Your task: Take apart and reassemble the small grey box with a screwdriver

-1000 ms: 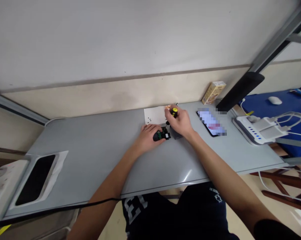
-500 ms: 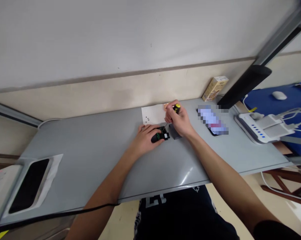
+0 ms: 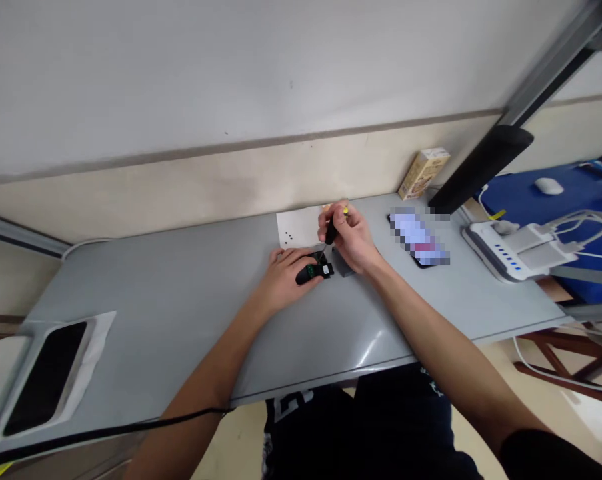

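My left hand (image 3: 282,277) lies on the grey table with its fingers round a small black device (image 3: 308,273) that shows green circuit parts inside. In my right hand (image 3: 348,233) is a black and yellow screwdriver (image 3: 331,233), its shaft slanting down to the device. A dark grey block (image 3: 343,265) sits under my right hand, partly hidden by it. Behind the hands lies a white sheet (image 3: 301,225) with several tiny dark pieces (image 3: 289,237) on its left part.
On the right are a phone (image 3: 418,240), a carton (image 3: 423,173), a black post (image 3: 481,167) and a white charging hub (image 3: 495,253) with cables. At the far left a black-screened device (image 3: 48,377) lies on white paper. A black cable (image 3: 131,428) crosses the front left.
My right hand has tipped the screwdriver more upright, its handle now lower in the fingers. My left hand stays on the device. The whole view has shifted slightly.
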Demonstrator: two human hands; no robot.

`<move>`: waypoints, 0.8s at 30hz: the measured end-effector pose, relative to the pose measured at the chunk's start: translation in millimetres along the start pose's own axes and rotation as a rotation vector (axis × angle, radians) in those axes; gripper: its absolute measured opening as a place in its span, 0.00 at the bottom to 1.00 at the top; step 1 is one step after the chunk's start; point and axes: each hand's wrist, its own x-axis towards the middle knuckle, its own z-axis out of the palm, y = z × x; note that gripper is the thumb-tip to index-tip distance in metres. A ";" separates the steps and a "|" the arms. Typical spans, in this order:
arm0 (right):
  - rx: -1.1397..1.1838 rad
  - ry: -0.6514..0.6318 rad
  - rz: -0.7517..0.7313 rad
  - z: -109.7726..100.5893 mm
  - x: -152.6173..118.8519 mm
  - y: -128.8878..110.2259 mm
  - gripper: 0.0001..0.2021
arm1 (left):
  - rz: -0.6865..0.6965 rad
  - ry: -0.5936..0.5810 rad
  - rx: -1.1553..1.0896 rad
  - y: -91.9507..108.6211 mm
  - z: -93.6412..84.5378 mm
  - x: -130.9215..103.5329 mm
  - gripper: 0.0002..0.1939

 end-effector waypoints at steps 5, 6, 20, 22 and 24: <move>-0.070 0.093 -0.075 -3.3 3.2 2.8 0.21 | -0.011 0.006 -0.010 -1.4 1.4 0.0 0.11; -0.082 0.106 -0.071 -2.5 3.3 1.9 0.22 | -0.011 0.006 -0.011 -1.8 1.7 0.1 0.11; -0.012 0.094 -0.014 -2.4 2.8 -3.8 0.22 | -0.017 0.017 -0.020 -1.7 1.4 0.5 0.11; -0.042 0.122 -0.029 -1.7 3.4 -3.2 0.22 | -0.022 0.017 -0.021 -1.7 1.3 0.6 0.10; -0.008 0.109 -0.014 0.0 4.0 -4.5 0.20 | -0.026 0.020 -0.024 -1.8 1.0 0.7 0.10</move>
